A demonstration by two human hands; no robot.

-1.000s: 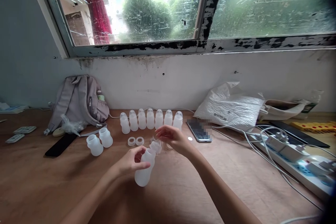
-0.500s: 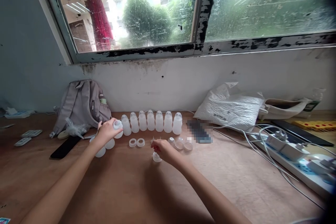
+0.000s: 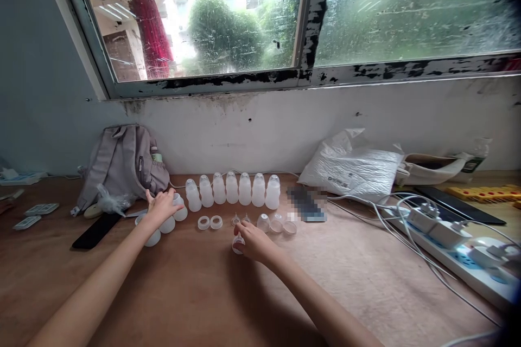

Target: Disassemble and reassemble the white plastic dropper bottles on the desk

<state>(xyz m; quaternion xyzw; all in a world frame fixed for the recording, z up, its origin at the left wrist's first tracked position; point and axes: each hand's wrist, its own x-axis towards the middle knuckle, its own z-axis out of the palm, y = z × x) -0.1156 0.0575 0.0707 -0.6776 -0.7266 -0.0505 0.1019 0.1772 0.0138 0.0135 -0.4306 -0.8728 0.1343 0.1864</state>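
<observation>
The left hand point(image 3: 160, 208) is spread wide by 3 cloudy bottles point(image 3: 167, 225); I can't tell if it touches them. The right hand point(image 3: 253, 241) pinches a small clear top point(image 3: 235, 244) at its 9 o'clock. From that hand, 2 white rings point(image 3: 216, 227) lie at 10 o'clock and 7 capped bottles point(image 3: 232, 193) stand at 11 o'clock on the table point(image 3: 195, 293).

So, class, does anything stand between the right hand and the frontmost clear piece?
Nothing visible: the right hand has its fingers right at the frontmost clear piece. The two small clear parts stand farther back, out of the way.
</observation>
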